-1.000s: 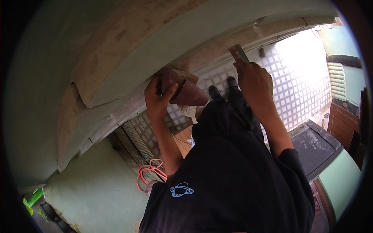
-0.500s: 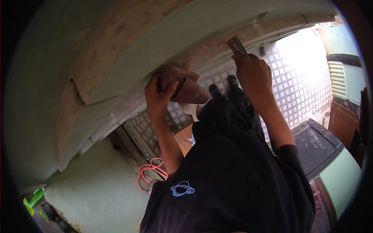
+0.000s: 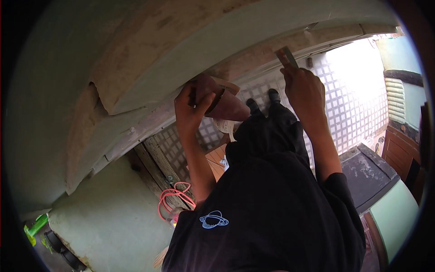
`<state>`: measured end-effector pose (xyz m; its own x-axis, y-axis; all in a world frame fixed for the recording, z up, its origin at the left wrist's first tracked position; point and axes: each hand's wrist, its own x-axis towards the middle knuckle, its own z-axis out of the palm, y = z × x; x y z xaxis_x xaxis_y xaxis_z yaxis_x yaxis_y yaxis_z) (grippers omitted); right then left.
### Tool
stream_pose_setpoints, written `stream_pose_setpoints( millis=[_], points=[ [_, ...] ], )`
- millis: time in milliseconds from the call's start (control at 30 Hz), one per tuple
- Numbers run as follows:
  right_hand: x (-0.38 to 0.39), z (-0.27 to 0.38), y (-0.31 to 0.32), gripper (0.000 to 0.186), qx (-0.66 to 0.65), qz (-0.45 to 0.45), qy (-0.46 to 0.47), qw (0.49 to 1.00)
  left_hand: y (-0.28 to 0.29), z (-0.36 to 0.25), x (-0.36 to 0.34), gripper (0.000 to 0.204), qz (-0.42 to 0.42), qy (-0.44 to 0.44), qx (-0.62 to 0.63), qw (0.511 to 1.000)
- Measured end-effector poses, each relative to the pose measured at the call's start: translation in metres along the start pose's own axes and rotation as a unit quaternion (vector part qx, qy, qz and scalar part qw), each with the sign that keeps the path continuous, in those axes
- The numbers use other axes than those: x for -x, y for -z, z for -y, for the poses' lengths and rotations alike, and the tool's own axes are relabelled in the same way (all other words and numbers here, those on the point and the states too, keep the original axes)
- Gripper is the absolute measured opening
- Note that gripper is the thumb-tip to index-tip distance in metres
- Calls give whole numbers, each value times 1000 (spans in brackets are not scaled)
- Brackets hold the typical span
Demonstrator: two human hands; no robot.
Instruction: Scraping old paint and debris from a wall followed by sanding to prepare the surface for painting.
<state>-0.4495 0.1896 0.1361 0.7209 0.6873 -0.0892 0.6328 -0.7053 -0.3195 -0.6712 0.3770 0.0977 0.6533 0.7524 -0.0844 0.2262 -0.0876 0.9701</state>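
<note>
My left hand grips a curled reddish-brown sheet that looks like sandpaper, close to the wall, with the thumb on its near side. My right hand is closed round a scraper with a flat metal blade. The blade points up at the wall's unpainted band; whether it touches cannot be told. The pale green wall carries bare brownish patches with ragged edges.
Patterned tiles cover the floor by my feet. A dark-topped cabinet stands at my right. To my left are wooden planks and a coiled red cord. A bright green object lies at the far lower left.
Both hands have shifted slightly right in the picture as the whole view moved a little. The sheet and the scraper are held as before.
</note>
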Motion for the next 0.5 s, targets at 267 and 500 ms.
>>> stream_pose_setpoints(
  millis=[267,500],
  points=[
    [4,-1,-2,45,10,13,-7,1000,0,0,-1,33,-1,-7,-4,1000],
    [4,1,-7,44,16,2,3,1000,1,2,1,33,0,6,0,1000]
  ],
)
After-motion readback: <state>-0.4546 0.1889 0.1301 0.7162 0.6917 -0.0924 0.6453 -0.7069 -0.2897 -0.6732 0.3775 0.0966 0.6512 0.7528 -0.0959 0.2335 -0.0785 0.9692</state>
